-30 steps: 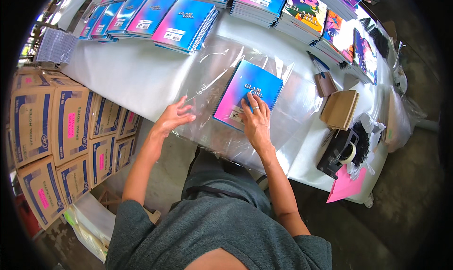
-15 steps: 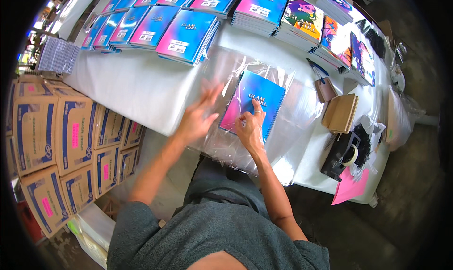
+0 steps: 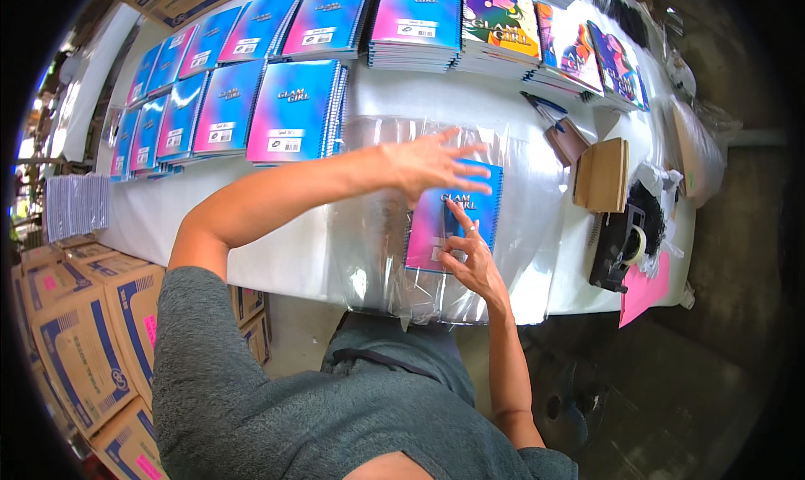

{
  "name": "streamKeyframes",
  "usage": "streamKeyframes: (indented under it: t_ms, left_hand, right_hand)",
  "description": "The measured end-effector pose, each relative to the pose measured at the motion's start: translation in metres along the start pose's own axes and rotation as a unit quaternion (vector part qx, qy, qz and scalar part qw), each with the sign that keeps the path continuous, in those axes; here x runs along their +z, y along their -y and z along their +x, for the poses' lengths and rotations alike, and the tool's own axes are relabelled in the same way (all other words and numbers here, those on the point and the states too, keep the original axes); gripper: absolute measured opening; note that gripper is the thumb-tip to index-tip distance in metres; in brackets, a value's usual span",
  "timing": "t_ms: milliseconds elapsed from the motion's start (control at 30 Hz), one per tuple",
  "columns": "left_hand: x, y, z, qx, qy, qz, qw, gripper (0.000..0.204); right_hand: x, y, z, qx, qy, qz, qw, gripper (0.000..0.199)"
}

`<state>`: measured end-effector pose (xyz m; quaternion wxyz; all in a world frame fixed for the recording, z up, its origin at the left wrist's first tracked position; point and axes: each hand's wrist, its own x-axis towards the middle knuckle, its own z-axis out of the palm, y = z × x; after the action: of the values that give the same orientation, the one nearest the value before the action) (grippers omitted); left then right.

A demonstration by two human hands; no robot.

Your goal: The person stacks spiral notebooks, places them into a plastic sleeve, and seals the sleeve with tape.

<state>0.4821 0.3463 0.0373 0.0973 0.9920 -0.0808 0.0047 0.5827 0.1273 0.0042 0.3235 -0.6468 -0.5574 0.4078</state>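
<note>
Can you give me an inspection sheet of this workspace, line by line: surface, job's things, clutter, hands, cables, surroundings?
Surface: white-covered table with a stack of clear plastic bags spread at its near edge.
Job's things: blue-pink spiral notebook lying on the clear bags; rows of matching notebook stacks behind.
Clutter: black tape dispenser, brown cardboard pieces, pink paper sheet, pens.
Hands: left hand open, fingers spread, above the notebook's top; right hand pressing fingertips on the notebook cover.
Cables: nothing seen.
Surroundings: stacked cardboard boxes to the left of the person, concrete floor.
</note>
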Motion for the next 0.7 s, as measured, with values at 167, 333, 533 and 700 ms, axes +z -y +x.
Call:
streamKeyframes:
  t_ms: [167,333,533,700]
  left_hand:
    - [0.024,0.007,0.008,0.137,-0.017,0.037,0.99,0.039]
    - [0.039,0.01,0.004,0.128,-0.105,0.024,0.986,0.033]
    - [0.066,0.003,0.0,0.062,-0.129,-0.006,0.99,0.035]
    - [0.067,0.002,0.001,0.044,-0.131,0.007,0.99,0.037]
  right_hand:
    - [0.0,0.0,-0.001,0.017,0.01,-0.005,1.0,0.017]
    - [-0.008,-0.005,-0.001,0.014,-0.009,0.092,0.996,0.024]
    - [-0.004,-0.006,0.0,-0.03,-0.012,-0.036,0.999,0.017]
    - [-0.036,-0.021,-0.014,-0.059,-0.055,-0.203,0.976,0.037]
